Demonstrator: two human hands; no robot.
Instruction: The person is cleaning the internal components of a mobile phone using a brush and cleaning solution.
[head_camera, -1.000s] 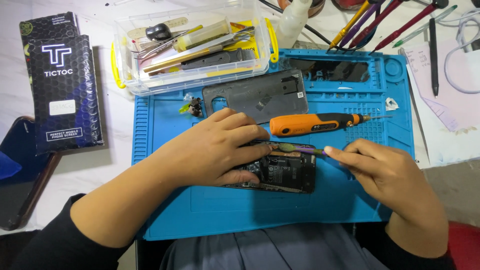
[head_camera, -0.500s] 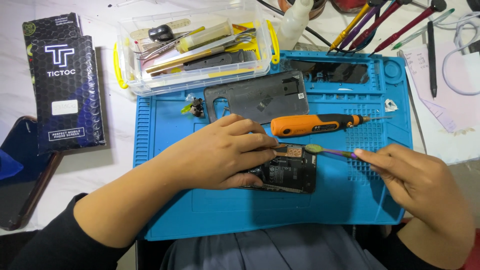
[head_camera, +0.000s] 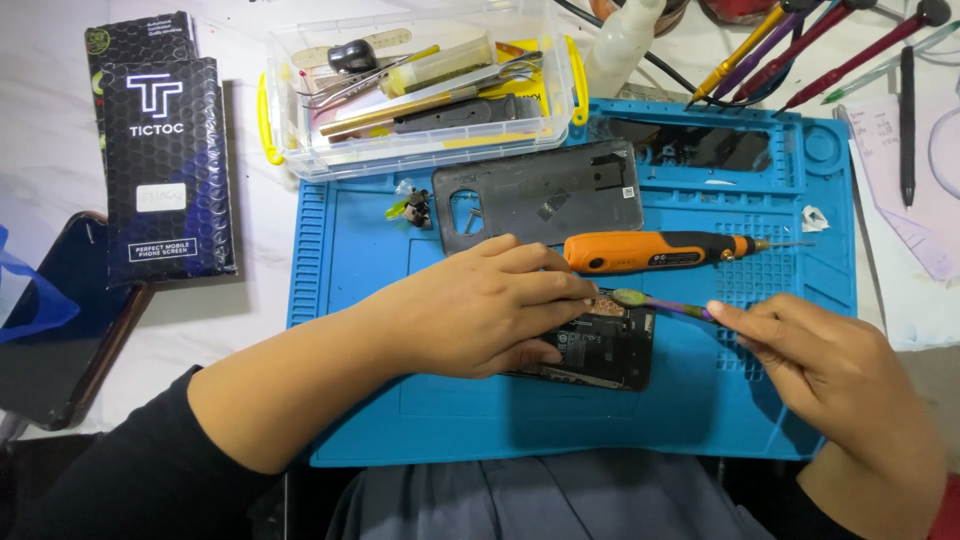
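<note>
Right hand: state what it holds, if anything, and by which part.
The right hand pinches a thin purple pry tool by its rear end, flat tip toward the opened phone.

Work mat (head_camera: 350, 400): matt blue rubber-like sheet with ribbed edges. Opened phone (head_camera: 600, 345): dark, glossy internal parts. Detached back cover (head_camera: 550, 195): matt grey plastic. Electric screwdriver (head_camera: 650, 250): smooth orange plastic, metal tip. Tool box (head_camera: 420, 150): clear glossy plastic.

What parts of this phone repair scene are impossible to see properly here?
Head view only:
- Opened phone: its left part is hidden under the left hand.
- Thin spudger: its rear end is hidden inside the right hand.
- Dark phone: cut off by the left edge.
- Tools in the clear box: overlapping, hard to separate.
</note>
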